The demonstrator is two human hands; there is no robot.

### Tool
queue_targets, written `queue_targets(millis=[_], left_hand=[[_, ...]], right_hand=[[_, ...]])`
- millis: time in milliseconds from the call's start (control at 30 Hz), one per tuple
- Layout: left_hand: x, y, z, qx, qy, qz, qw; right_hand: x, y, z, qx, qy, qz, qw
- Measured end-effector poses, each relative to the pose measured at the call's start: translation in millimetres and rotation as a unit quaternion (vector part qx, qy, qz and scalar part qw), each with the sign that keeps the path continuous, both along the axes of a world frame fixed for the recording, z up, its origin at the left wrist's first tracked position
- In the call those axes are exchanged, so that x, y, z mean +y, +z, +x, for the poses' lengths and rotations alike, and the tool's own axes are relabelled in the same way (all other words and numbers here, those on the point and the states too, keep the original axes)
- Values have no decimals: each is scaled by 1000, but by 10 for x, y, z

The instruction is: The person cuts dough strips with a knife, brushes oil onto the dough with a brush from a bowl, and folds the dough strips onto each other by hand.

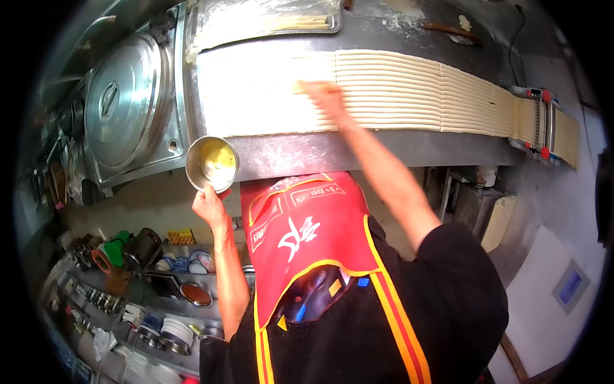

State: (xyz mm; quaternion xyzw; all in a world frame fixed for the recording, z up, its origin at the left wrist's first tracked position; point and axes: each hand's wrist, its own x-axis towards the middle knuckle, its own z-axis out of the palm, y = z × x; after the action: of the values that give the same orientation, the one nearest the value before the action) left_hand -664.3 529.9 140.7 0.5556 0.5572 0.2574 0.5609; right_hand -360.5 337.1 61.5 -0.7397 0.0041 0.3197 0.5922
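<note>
My left hand (209,206) grips the near side of a round metal bowl (194,164), which is tilted and shows something yellow inside. The bowl is at the front edge of the metal counter (281,155). Over the long rows of pale dough strips (390,89), my right hand (325,97) reaches out with its fingers closed round a small yellowish thing that I cannot make out. Glare washes out the left part of the dough.
A large round metal lid (125,99) is at the left. Behind the dough lies a tray (334,22) with pale sticks. A roller device (542,125) with red knobs stands at the right end. Shelves with bowls (177,333) are at the lower left.
</note>
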Motion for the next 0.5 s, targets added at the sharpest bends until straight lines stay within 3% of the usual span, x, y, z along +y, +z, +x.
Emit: queue_targets(millis=[33, 100, 200, 267, 300, 333, 367, 467, 500], left_hand=[[13, -5, -46, 1, 4, 0, 1000], [91, -35, -119, -6, 25, 0, 1000], [260, -55, -226, 0, 30, 8, 1000], [406, 6, -200, 0, 33, 5, 999], [486, 5, -205, -4, 29, -1, 1000], [566, 9, -209, -7, 23, -9, 1000], [656, 52, -181, -19, 20, -19, 999], [1018, 39, -245, -2, -25, -26, 999], [1089, 100, -193, -7, -19, -22, 1000]], right_hand=[[-547, -254, 222, -25, -97, 84, 991], [-1604, -342, 635, -93, -109, 36, 989], [-1961, -123, 677, -220, -244, -206, 922], [-1466, -239, 507, -367, -114, -340, 858], [-809, -53, 261, -165, -128, -245, 947], [-355, -695, 45, -212, -81, -249, 942], [361, -473, -403, -223, -16, -172, 959], [1971, -373, -1131, -460, 90, -83, 879], [2135, -177, -1078, -462, 92, -92, 878]])
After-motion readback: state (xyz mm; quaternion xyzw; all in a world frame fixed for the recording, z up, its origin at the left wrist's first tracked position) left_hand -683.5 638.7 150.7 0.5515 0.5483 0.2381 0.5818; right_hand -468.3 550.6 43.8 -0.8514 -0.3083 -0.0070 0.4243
